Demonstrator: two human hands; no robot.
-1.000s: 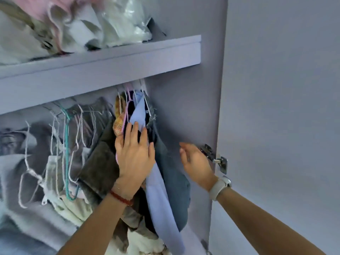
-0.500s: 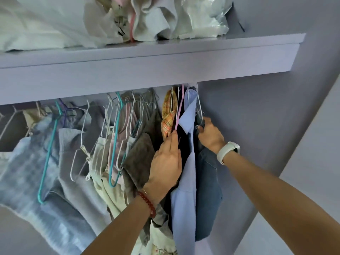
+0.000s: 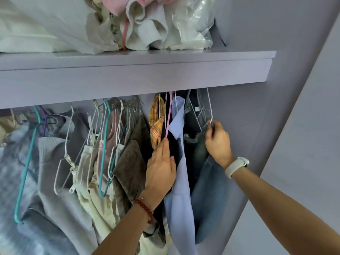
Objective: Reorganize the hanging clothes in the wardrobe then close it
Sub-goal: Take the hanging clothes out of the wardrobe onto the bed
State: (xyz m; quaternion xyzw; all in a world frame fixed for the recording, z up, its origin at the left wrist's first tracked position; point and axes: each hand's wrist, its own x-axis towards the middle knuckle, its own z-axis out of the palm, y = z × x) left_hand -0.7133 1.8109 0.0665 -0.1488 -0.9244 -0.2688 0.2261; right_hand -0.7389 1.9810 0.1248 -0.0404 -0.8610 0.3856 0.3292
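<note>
right hand [image 3: 218, 142] pinches a white wire hanger [image 3: 209, 105] bearing faded denim jeans [image 3: 207, 196]; left hand [image 3: 161, 172], fingers straight, presses a light-blue shirt [image 3: 181, 181].

A home bedroom wardrobe: clothes [image 3: 128, 162] on wire hangers [image 3: 62, 172] under a lilac shelf [image 3: 128, 80] piled with linens [image 3: 92, 24].

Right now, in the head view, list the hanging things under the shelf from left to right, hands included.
teal hanger → grey knit top → brown garment → left hand → light blue shirt → right hand, gripping a white wire hanger
</note>
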